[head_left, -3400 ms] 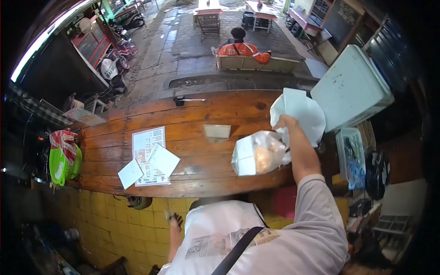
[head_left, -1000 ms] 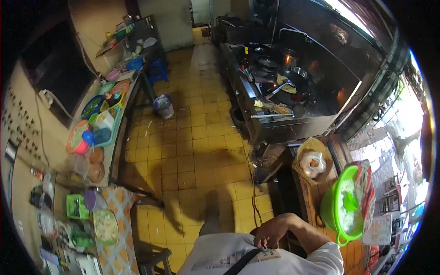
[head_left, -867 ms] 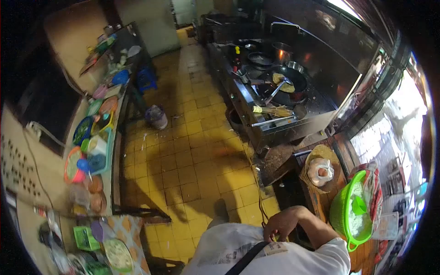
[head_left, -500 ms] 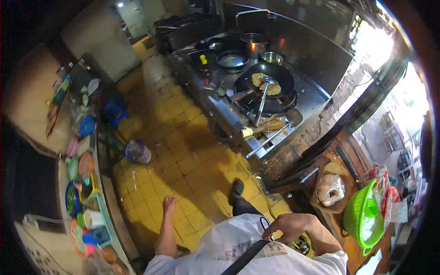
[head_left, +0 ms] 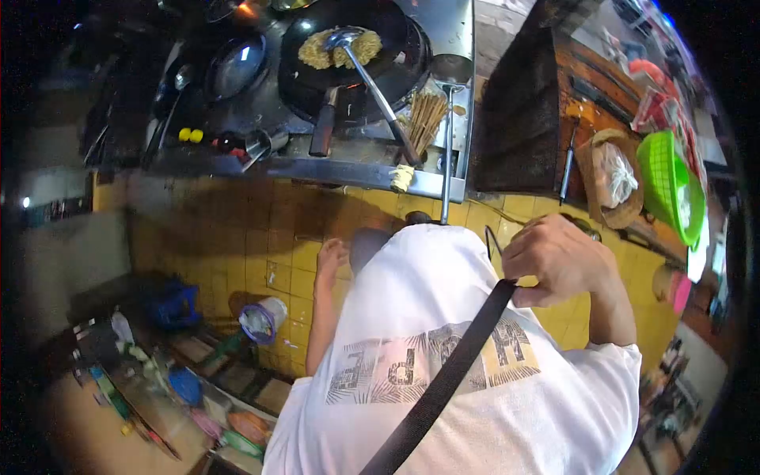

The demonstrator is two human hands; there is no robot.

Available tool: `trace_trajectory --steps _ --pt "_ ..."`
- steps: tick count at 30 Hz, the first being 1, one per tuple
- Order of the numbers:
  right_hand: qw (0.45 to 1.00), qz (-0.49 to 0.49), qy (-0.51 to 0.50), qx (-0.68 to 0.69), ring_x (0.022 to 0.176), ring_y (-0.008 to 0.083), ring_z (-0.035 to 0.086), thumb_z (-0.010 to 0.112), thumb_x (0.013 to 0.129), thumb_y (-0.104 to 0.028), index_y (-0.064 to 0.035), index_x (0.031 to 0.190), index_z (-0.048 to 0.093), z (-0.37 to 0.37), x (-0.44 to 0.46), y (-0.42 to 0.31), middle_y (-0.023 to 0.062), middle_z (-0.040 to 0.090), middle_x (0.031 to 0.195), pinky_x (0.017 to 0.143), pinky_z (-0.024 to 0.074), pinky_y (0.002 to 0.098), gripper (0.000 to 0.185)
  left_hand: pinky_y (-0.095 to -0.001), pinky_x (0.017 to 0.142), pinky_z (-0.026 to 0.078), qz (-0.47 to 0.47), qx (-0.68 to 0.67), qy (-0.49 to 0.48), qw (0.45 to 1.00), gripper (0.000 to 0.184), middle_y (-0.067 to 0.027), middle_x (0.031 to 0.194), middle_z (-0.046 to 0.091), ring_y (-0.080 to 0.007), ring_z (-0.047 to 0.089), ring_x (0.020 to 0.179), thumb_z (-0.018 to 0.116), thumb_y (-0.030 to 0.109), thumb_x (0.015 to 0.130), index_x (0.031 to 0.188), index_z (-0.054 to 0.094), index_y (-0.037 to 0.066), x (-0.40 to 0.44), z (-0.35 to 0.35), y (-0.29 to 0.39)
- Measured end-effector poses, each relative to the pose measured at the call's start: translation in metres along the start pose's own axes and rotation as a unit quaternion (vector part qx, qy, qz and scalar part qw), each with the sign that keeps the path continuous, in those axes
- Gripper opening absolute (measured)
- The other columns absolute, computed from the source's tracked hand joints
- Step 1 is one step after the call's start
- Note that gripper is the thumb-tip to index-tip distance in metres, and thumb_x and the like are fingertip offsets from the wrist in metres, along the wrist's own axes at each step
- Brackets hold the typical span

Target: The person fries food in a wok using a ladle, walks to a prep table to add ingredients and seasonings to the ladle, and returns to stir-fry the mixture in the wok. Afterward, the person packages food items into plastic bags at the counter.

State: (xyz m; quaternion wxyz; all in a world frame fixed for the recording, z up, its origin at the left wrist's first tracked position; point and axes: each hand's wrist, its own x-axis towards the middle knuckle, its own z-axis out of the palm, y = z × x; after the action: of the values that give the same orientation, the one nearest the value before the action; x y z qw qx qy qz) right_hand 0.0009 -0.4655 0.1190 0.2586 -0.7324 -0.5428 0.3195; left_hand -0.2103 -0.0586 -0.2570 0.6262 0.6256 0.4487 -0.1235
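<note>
My right hand [head_left: 558,257] is in front of my white shirt, its fingers closed around the upper part of a black strap [head_left: 443,384] that crosses my chest. A thin dark loop [head_left: 492,241] sticks up beside those fingers. My left hand [head_left: 332,257] hangs low at my left side over the yellow tiles, loosely curled with nothing in it. Ahead on the stove sits a black wok [head_left: 305,87] with fried noodles [head_left: 317,51] in it. A metal ladle [head_left: 372,87] rests on the noodles, its handle pointing toward me. Neither hand touches the wok or ladle.
A stick brush [head_left: 425,123] and a long-handled spatula [head_left: 449,150] lie at the stove's front edge [head_left: 356,170]. To the right, a wooden table [head_left: 590,55] holds a woven basket [head_left: 590,178] and a green basket [head_left: 661,182]. A bucket [head_left: 273,313] stands on the floor at left.
My view has turned and moved closer to the stove, so the wok now lies straight ahead. My right hand stays on the strap; my left hand's fingers have loosened.
</note>
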Motion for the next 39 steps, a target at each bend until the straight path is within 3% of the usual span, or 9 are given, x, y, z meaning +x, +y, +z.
trace_trajectory --steps 7,11,17,19,21,24,30,35,39 --pt "0.971 0.167 0.03 0.171 0.063 0.0263 0.059 0.07 0.063 -0.025 -0.0073 0.065 0.06 0.006 0.047 -0.055 0.0053 0.059 0.066 0.053 0.0431 0.0366 0.02 -0.0281 0.065 0.048 0.034 0.122 -0.086 0.988 0.033 -0.0031 0.102 0.062 -0.0143 0.062 0.083 0.06 0.025 0.089 0.115 0.055 0.007 0.099 -0.064 0.133" --pt "0.93 0.137 0.017 0.34 0.066 0.023 0.063 0.069 0.071 -0.02 -0.0052 0.079 0.065 0.023 0.103 -0.069 0.0069 0.065 0.077 0.058 0.0492 0.0317 0.017 -0.027 0.07 0.049 0.068 0.09 -0.115 0.987 0.029 -0.0054 0.094 0.063 -0.0125 0.061 0.081 0.061 0.025 0.087 0.107 0.058 0.006 0.109 -0.098 0.211" --pt "0.92 0.204 0.244 0.23 0.07 0.0199 0.063 0.071 0.079 -0.029 -0.0025 0.093 0.062 0.022 0.201 -0.001 0.009 0.064 0.078 0.063 0.0493 0.0312 0.032 -0.032 0.072 0.053 -0.007 0.067 -0.305 0.95 0.035 -0.0096 0.101 0.063 -0.0194 0.064 0.084 0.057 0.034 0.09 0.11 0.056 0.005 0.119 -0.094 0.283" --pt "0.835 0.275 0.387 0.276 0.078 0.0257 0.063 0.066 0.082 -0.036 -0.0012 0.101 0.059 0.038 0.25 0.056 0.013 0.064 0.086 0.066 0.0494 0.0353 0.04 -0.0368 0.073 0.054 0.011 0.057 -0.338 0.939 0.042 -0.0107 0.104 0.062 -0.0205 0.062 0.086 0.057 0.04 0.089 0.114 0.053 0.006 0.117 -0.065 0.293" --pt "0.808 0.422 0.409 -0.05 0.087 0.0325 0.061 0.061 0.085 -0.043 -0.0003 0.109 0.054 0.036 0.289 0.091 0.018 0.062 0.094 0.073 0.0491 0.0419 0.05 -0.0383 0.073 0.053 0.018 0.113 -0.315 0.942 0.055 -0.0105 0.108 0.059 -0.0203 0.061 0.087 0.057 0.049 0.086 0.119 0.049 0.006 0.111 -0.029 0.302" --pt "0.815 0.481 0.323 -0.024 0.1 0.0379 0.058 0.063 0.08 -0.047 0.0022 0.13 0.036 0.062 0.313 0.17 0.0253 0.057 0.108 0.085 0.0473 0.0444 0.076 -0.0377 0.069 0.053 0.027 0.127 -0.304 0.944 0.051 -0.0116 0.105 0.06 -0.0204 0.061 0.086 0.064 0.04 0.084 0.117 0.049 0.004 0.098 0.012 0.313" --pt "0.83 0.419 0.36 0.077 0.088 0.0453 0.059 0.061 0.075 -0.016 -0.0041 0.114 0.042 0.089 0.313 0.22 0.0277 0.06 0.09 0.079 0.0456 0.0501 0.044 -0.0329 0.059 0.055 -0.102 -0.046 -0.34 0.934 0.026 -0.0068 0.08 0.063 -0.0182 0.064 0.069 0.066 0.027 0.082 0.097 0.06 0.006 0.127 0.051 0.306" --pt "0.788 0.444 0.416 0.093 0.087 0.0438 0.06 0.06 0.072 -0.01 -0.0011 0.109 0.046 0.084 0.314 0.209 0.0278 0.061 0.089 0.079 0.0465 0.0467 0.041 -0.0312 0.05 0.05 -0.205 -0.265 -0.363 0.869 0.019 -0.005 0.071 0.06 -0.0166 0.06 0.059 0.066 0.023 0.082 0.089 0.059 0.007 0.138 0.063 0.314" --pt "0.781 0.417 0.454 0.102 0.087 0.0421 0.061 0.06 0.07 -0.008 0.0007 0.105 0.05 0.084 0.304 0.179 0.0269 0.062 0.091 0.079 0.0475 0.0431 0.038 -0.0303 0.047 0.042 0.041 0.074 -0.279 0.957 0.026 -0.0047 0.058 0.057 -0.0154 0.054 0.051 0.064 0.03 0.081 0.076 0.059 0.005 0.119 0.066 0.31"
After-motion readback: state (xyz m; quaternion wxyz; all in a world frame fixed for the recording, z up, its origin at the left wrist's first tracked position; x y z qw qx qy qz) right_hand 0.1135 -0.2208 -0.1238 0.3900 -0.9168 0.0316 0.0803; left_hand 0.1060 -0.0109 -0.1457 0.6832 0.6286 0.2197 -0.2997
